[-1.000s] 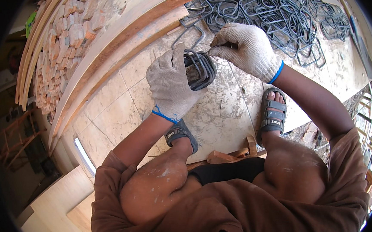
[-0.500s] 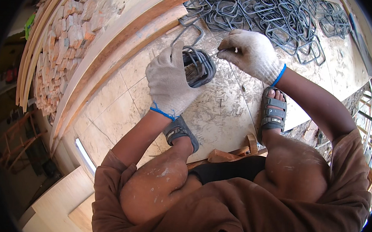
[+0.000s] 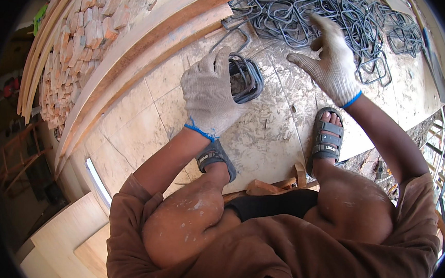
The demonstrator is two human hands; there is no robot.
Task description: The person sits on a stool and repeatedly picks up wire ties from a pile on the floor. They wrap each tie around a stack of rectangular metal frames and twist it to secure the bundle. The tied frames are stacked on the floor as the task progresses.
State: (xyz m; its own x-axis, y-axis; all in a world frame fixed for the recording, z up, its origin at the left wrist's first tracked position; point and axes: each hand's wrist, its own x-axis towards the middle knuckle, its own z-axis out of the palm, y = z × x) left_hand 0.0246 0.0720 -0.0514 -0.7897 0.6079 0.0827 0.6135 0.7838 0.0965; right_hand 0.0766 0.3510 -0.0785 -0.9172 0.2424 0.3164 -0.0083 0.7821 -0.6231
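Pale, dirt-streaked floor tiles (image 3: 141, 120) spread out between two sandalled feet, with a stack of bricks (image 3: 86, 59) and long wooden boards (image 3: 151, 46) over to the left. Near the middle, just beyond the left foot, is a bundle of squarish dark rings (image 3: 256, 83); whether it rests on the floor or is held off it, I cannot tell. The gloved left hand (image 3: 209, 89) grips it along its left side. The gloved right hand (image 3: 330, 64) holds nothing, its fingers and thumb spread apart, near a big tangle of loose rings (image 3: 313, 16).

The rings look like bent metal rod, so I would expect them to be stiff, hard to damage and fairly heavy as a bunch. Bare smooth rod could slide, one ring against the next, though knitted gloves should help with grip. A good hold would be around one whole side, fingers through the middle, pressing all the rods together; picking up by a single ring would probably let the others shift.
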